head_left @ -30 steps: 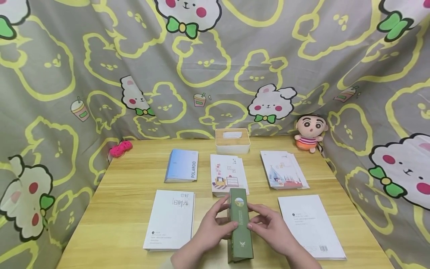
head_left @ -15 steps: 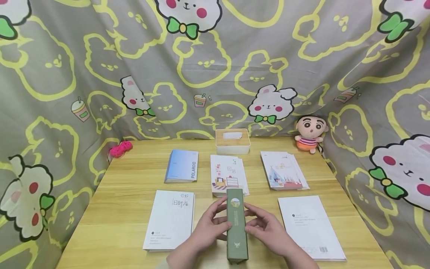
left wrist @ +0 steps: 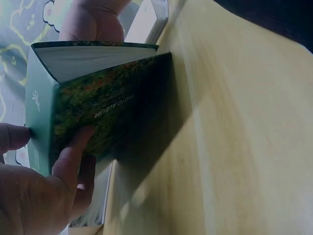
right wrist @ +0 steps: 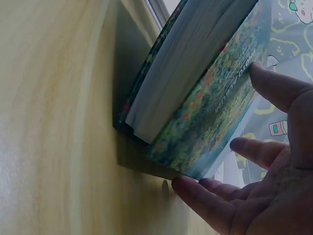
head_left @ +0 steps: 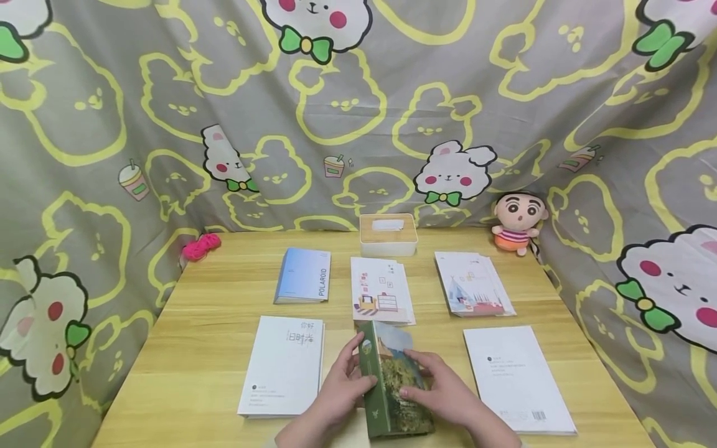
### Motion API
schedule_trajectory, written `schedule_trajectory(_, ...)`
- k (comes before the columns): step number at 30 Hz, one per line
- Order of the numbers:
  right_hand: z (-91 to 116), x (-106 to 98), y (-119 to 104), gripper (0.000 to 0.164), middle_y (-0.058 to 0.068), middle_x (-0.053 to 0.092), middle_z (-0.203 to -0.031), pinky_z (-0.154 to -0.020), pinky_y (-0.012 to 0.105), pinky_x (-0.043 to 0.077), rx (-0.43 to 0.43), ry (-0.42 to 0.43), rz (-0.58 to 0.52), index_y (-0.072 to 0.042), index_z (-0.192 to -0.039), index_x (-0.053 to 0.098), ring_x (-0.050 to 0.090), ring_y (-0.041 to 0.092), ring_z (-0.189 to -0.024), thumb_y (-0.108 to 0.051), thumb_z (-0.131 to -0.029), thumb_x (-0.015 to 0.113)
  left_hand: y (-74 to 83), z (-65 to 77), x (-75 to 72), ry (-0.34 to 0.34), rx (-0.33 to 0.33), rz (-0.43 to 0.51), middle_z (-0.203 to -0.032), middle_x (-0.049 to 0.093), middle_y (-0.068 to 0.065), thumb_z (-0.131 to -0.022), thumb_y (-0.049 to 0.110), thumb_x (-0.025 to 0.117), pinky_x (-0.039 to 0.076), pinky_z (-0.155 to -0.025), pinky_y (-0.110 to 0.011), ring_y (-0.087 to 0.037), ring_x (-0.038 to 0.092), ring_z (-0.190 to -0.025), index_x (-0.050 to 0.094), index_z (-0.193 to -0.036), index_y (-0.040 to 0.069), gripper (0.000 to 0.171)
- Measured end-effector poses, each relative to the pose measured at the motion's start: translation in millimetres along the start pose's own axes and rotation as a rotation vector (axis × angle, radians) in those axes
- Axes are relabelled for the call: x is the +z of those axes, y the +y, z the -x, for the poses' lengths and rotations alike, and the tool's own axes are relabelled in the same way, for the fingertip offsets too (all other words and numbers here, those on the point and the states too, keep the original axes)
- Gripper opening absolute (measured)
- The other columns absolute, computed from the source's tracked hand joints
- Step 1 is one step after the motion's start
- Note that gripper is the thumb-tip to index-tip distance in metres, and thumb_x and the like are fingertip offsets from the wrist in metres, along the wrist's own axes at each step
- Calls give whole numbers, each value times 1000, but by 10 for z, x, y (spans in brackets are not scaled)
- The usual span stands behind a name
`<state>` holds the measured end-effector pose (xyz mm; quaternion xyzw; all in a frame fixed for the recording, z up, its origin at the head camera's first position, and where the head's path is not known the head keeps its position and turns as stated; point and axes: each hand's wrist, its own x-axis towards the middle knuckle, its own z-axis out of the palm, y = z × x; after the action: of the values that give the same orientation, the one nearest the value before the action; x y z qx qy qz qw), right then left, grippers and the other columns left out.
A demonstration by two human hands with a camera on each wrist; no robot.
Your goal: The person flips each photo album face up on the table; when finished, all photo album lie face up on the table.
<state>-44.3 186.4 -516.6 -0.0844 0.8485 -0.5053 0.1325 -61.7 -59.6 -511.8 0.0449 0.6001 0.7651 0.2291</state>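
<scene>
A thick green photo album stands tilted over the near middle of the table, its spine up and to the left. My left hand grips its spine side, one fingertip against the spine and others on the cover in the left wrist view. On the other side my right hand touches the picture cover. In the right wrist view the right thumb lies on that cover near the lettering, with the fingers spread and nearly straight along its edge. White page edges show between the album's covers.
White books lie left and right of the hands. Behind are a blue book, two illustrated books, a tissue box, a plush doll and a pink item. A patterned curtain encloses the wooden table.
The album has tipped over to the right, so its picture cover now shows. Its spine and the left hand have shifted left. The right hand has moved onto the cover.
</scene>
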Motion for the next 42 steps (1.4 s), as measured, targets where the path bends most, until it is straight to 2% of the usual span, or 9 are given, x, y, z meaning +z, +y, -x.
schedule_trajectory(6,22,11,56,81,28,50,-146,-101,65,51,17,-3,84,-3,-153,53,58,46,-123,-36,-87,88,-62,-2,-73,43,-23,-168,-141,57,-30,-94,5,70,65,-68,-49,-38,71,-111,20,-166,-3,88)
schedule_trajectory(13,19,10,76,76,25,52,-144,-99,64,53,84,-13,174,-6,-147,60,58,46,-125,-31,-83,92,-135,-28,-128,152,-26,-566,-132,61,-26,-89,18,81,56,-97,-55,-40,63,-115,38,-152,-18,84)
schedule_trajectory(19,23,-4,96,76,25,51,-145,-98,62,54,87,-23,181,-5,-146,60,59,46,-125,-31,-83,93,-147,-44,-115,132,-38,-612,-122,60,-17,-87,12,82,53,-79,-39,-24,58,-96,30,-154,-20,91)
schedule_trajectory(25,88,-108,132,76,22,57,-144,-102,64,51,57,18,172,-2,-145,61,63,39,-119,-34,-83,91,-118,-84,-69,185,-32,-694,-148,43,-37,-86,19,86,49,-104,-65,-50,52,-129,25,-159,-15,101)
schedule_trajectory(28,139,-222,151,72,20,61,-142,-97,59,55,42,51,162,0,-144,60,64,36,-116,-30,-86,90,-60,-133,-4,251,34,-748,-157,32,-39,-84,24,88,40,-112,-70,-57,41,-139,28,-159,-13,103)
schedule_trajectory(32,214,-456,179,67,21,65,-137,-91,46,60,38,142,137,4,-143,59,66,34,-112,-21,-88,88,88,-256,192,331,162,-767,-163,31,-32,-86,24,87,37,-113,-71,-54,35,-145,40,-156,-6,89)
schedule_trajectory(36,315,-835,213,62,27,67,-130,-84,34,61,47,295,144,10,-141,59,69,35,-105,-14,-90,85,233,-450,545,273,261,-695,-162,37,-19,-89,19,83,38,-117,-65,-43,39,-147,49,-151,4,72)
schedule_trajectory(39,396,-1177,269,62,32,67,-128,-78,28,59,101,385,212,13,-142,56,70,40,-105,-17,-94,82,284,-611,858,155,228,-651,-154,47,-11,-91,23,83,46,-113,-56,-34,49,-140,52,-149,9,68)
schedule_trajectory(42,454,-1488,365,68,36,62,-134,-82,36,61,198,404,293,14,-146,51,67,48,-112,-27,-99,78,267,-763,1151,30,107,-636,-147,56,-7,-90,26,84,54,-103,-45,-29,57,-130,52,-150,10,69)
